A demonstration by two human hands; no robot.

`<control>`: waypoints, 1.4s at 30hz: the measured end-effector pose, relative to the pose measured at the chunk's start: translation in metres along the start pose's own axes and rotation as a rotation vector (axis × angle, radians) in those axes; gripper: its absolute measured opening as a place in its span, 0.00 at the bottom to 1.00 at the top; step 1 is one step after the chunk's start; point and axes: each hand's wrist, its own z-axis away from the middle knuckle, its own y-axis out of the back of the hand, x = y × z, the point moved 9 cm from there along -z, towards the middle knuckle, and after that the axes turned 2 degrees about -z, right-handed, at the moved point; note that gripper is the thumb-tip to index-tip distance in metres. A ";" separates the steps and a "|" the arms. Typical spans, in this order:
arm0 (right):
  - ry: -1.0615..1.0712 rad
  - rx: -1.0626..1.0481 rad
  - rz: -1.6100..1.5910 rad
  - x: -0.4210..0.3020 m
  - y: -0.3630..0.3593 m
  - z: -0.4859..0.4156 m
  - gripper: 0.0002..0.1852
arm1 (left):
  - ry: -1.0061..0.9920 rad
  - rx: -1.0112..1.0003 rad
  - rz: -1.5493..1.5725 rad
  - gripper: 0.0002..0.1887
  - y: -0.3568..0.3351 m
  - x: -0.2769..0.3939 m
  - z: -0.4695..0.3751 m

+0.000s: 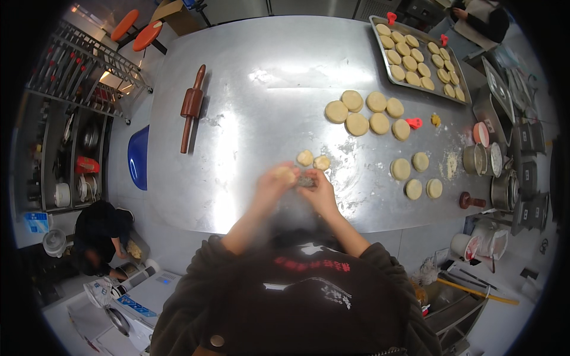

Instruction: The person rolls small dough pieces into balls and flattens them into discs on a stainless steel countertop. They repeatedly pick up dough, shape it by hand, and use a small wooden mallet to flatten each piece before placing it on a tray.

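My left hand (270, 187), slightly blurred, holds a pale piece of dough (284, 174) above the steel table (249, 133). In the fingers of my right hand (319, 191) is a dark grey, speckled lump (305, 181), perhaps a filling. The lump is close beside the left fingers; whether they touch it cannot be made out. Just beyond my hands, two small dough pieces (305, 158) lie on the metal, the right one (321, 162) near my right fingertips. Flattened round dough cakes (357, 124) sit in groups farther to the right.
A wooden rolling pin (193, 103) lies at the left. A tray (465, 95) of dough rounds occupies the far right corner. Metal pots (474, 159) and a wooden press (471, 201) stand along the right edge. One person (100, 236) bends at lower left; another (483, 20) stands at upper right.
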 end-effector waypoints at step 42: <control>0.487 -0.126 0.270 -0.128 -0.004 0.032 0.16 | 0.097 -0.112 0.061 0.24 -0.034 0.015 0.025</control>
